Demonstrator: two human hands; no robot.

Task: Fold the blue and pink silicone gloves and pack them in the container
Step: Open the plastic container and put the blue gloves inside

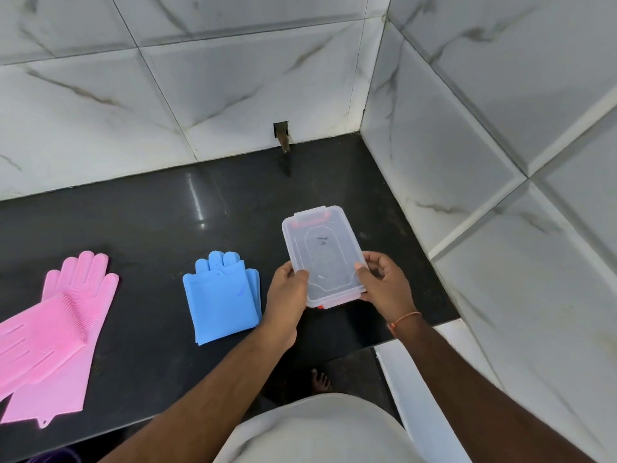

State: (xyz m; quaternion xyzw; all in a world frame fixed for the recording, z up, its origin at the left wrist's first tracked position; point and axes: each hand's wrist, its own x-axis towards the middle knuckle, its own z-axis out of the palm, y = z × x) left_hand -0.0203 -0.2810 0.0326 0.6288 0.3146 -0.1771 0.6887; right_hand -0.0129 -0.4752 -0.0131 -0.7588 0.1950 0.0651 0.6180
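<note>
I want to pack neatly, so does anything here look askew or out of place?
The pink silicone gloves lie crossed and sprawled at the left of the black counter, unlike the squarely stacked blue silicone gloves. The clear plastic container, gripped by the left hand and right hand, looks lidded and intact.

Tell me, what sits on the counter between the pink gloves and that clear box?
The blue gloves, lying flat on the black counter, between the pink gloves and the container, seen from the head camera.
</note>
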